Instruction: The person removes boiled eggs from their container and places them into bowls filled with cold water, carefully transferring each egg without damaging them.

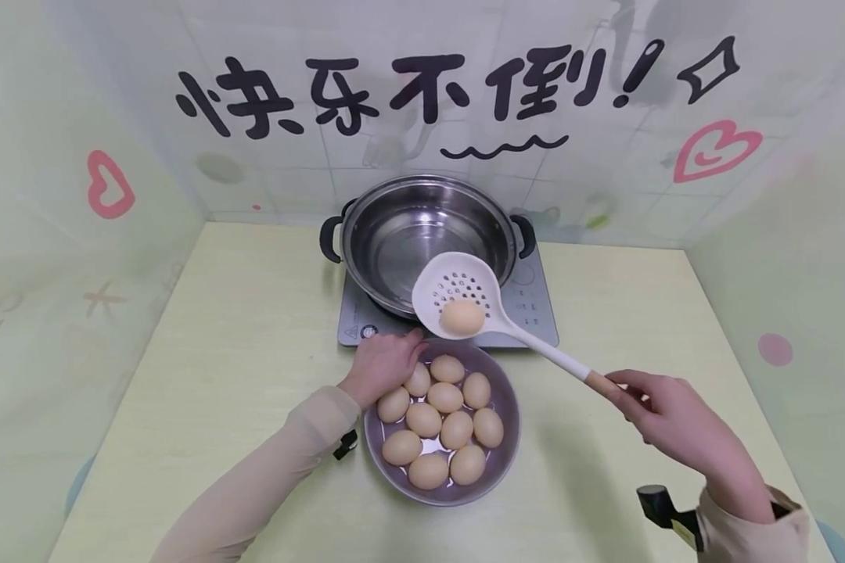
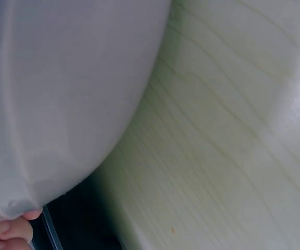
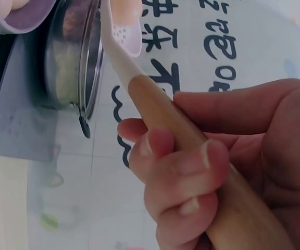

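In the head view my right hand [image 1: 690, 426] grips the wooden handle [image 3: 165, 114] of a white slotted ladle [image 1: 549, 349]. One brown egg [image 1: 462, 318] lies in the ladle's perforated head, above the near rim of a steel pot [image 1: 422, 188]. My left hand [image 1: 383, 363] holds the far left rim of a purple-grey bowl [image 1: 512, 438]. Several brown eggs [image 1: 423, 420] sit in shallow liquid inside that bowl. The left wrist view shows the bowl's outer wall [image 2: 77, 94] with fingertips [image 2: 14, 229] against its lower edge.
The wide, two-handled pot stands on a grey induction cooker [image 1: 535, 313] near the back wall. The bowl rests on the pale wooden table [image 1: 267, 313] just in front of the cooker. Printed wall sheets [image 1: 605, 180] enclose the back and both sides.
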Demonstrator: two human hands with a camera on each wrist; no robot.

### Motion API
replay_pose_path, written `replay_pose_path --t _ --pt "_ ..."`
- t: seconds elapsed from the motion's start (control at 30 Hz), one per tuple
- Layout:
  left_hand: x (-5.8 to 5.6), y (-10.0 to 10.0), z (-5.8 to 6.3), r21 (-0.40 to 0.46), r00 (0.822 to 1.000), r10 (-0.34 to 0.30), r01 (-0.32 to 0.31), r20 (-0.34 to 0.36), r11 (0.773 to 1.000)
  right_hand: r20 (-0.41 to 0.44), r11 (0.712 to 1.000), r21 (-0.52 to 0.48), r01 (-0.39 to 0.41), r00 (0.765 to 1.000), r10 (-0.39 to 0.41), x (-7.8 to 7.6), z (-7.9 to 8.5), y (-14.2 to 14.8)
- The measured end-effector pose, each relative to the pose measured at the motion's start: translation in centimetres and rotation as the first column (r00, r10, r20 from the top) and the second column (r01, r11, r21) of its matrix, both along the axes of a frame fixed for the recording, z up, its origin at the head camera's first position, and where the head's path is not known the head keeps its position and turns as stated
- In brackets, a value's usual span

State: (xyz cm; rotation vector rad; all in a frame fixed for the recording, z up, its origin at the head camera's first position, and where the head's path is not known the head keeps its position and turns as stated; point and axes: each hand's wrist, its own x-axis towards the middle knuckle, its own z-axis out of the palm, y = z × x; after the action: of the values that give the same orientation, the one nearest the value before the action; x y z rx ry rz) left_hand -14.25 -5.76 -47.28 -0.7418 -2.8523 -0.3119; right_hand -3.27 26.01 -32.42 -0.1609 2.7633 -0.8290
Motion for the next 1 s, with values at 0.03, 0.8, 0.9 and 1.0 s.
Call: replay_pose_path --t 0.03,0.8,0.9,1.0 --pt "0.0 0.0 0.0 0.002 1.000 0.001 -0.001 0.003 1.000 -0.007 1.000 0.004 0.008 1.000 -0.008 0.4 0.0 0.3" --pt "-0.2 -0.1 -0.5 0.041 1.000 -0.011 0.012 -0.018 0.999 -0.008 0.993 -0.098 -0.066 0.998 0.066 5.4 -3.1 3.6" --pt "-0.2 -0.1 -0.5 0.034 1.000 -0.014 0.015 -0.014 0.999 -0.021 0.993 -0.090 -0.078 0.997 0.076 5.5 -3.4 3.6" --pt "-0.1 -0.1 -0.5 0.036 1.000 -0.018 0.019 -0.019 0.999 -0.044 0.993 -0.079 -0.091 0.995 0.088 5.5 -3.7 3.7"
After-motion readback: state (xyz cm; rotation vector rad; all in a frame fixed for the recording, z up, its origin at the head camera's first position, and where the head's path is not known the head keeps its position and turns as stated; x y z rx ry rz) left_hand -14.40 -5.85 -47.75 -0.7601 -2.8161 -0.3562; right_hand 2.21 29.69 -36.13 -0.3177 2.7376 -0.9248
